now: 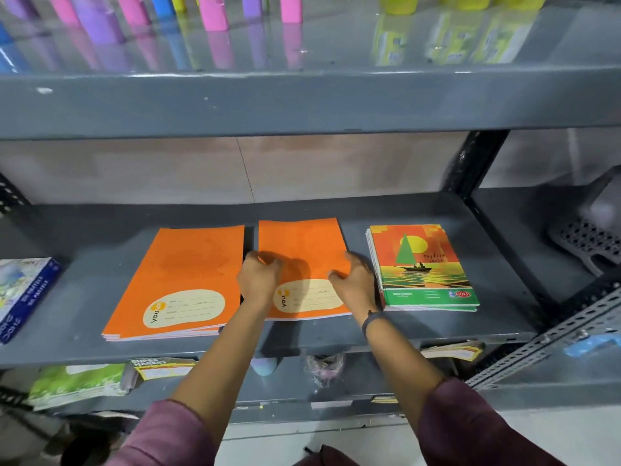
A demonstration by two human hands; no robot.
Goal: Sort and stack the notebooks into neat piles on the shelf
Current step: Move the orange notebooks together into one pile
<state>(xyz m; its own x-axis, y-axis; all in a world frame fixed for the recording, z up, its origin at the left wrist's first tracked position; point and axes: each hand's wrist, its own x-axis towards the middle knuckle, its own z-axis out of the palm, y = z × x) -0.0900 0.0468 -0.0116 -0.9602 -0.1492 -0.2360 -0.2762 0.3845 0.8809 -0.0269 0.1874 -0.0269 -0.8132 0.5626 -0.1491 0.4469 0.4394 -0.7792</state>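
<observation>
**Notebooks squared into piles on a grey metal shelf**

Grey steel shelving fills the scene, its middle shelf (420, 327) carrying three piles of notebooks. Nearest the onlooker, two forearms in rolled mauve sleeves reach in from below, a dark band on the right wrist. The left hand (258, 279) curls loosely at the left edge of the middle orange pile (302, 243), fingers bent down onto the cover. The right hand (354, 280) rests at that pile's right edge, fingers half-spread and arched; neither hand appears to pinch or lift anything, both seeming to press and nudge the pile straight. Just left, with a narrow gap between, lies the left orange pile (178, 277), its lower corner slightly fanned. Just right of the right hand sits the sailboat-cover pile (420, 264), its edges a little stepped.

These look like thin, soft-covered books: light, flexible, with covers likely to slide over one another, so they are probably best squared by pushing on opposite long edges and lifted as a pile from underneath. A blue box (23, 294) lies at the far left. Beyond, on the upper shelf, stand blurred coloured bottles (215, 15).
</observation>
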